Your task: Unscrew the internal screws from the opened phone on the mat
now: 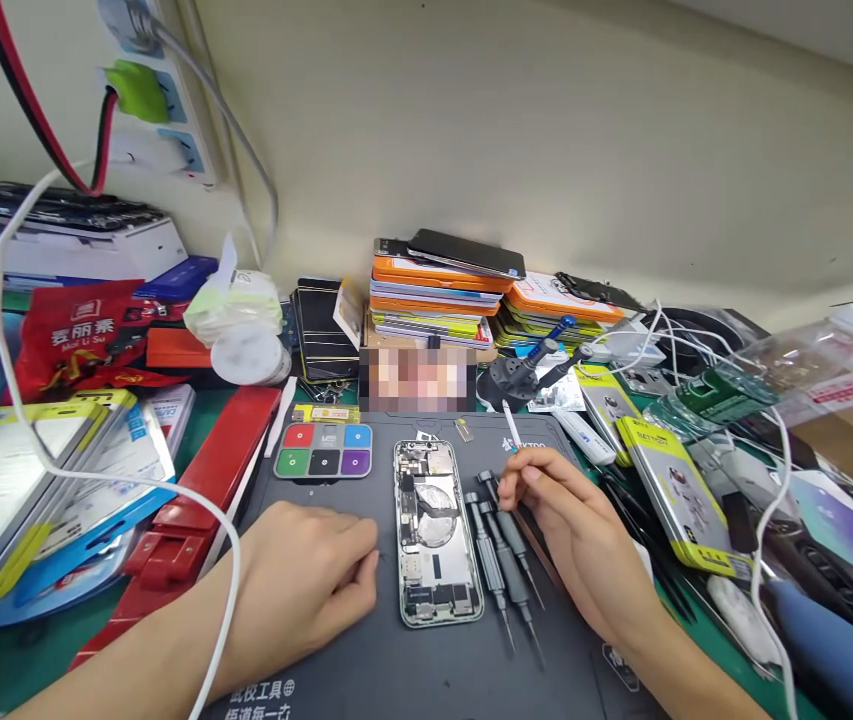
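An opened smartphone (437, 535), its inner boards and a round coil showing, lies upright on the dark repair mat (336, 670). My left hand (313, 570) rests on the mat just left of the phone, fingers curled in a loose fist with nothing visible in them. To the right, my right hand (561, 510) pinches a thin white stick (511, 425) that points up and away; its lower end is hidden by the fingers. Several grey screwdrivers (505, 555) lie between the phone and my right hand, the nearest partly behind my fingertips.
A magnetic tray with coloured squares (324, 451) sits at the mat's upper left. Stacked boxes (433, 290) stand by the wall behind a screwdriver holder (512, 375). Yellow battery packs (673, 490) and a plastic bottle (748, 385) crowd the right. A white cable (133, 480) crosses over my left forearm.
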`<action>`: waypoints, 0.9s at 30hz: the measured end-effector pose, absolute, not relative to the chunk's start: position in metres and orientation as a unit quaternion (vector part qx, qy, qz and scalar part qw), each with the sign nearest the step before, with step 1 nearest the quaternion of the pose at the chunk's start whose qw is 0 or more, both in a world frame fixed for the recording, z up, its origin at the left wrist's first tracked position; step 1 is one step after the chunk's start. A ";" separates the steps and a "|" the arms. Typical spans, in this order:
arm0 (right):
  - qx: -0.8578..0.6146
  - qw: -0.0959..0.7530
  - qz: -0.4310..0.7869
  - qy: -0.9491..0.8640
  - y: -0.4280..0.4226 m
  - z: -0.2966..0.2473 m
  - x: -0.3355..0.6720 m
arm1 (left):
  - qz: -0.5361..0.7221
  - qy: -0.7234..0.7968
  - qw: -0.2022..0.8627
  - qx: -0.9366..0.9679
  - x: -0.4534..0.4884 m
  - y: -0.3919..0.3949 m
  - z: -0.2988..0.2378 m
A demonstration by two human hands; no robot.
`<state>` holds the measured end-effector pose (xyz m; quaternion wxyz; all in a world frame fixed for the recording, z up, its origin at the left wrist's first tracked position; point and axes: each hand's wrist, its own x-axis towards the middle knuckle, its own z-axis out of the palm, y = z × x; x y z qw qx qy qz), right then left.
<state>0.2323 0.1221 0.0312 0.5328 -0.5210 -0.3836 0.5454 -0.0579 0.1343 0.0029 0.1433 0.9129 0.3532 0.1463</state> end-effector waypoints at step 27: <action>-0.499 0.546 0.563 -0.368 0.122 0.032 0.233 | 0.136 0.356 0.152 0.912 -0.057 0.135 0.004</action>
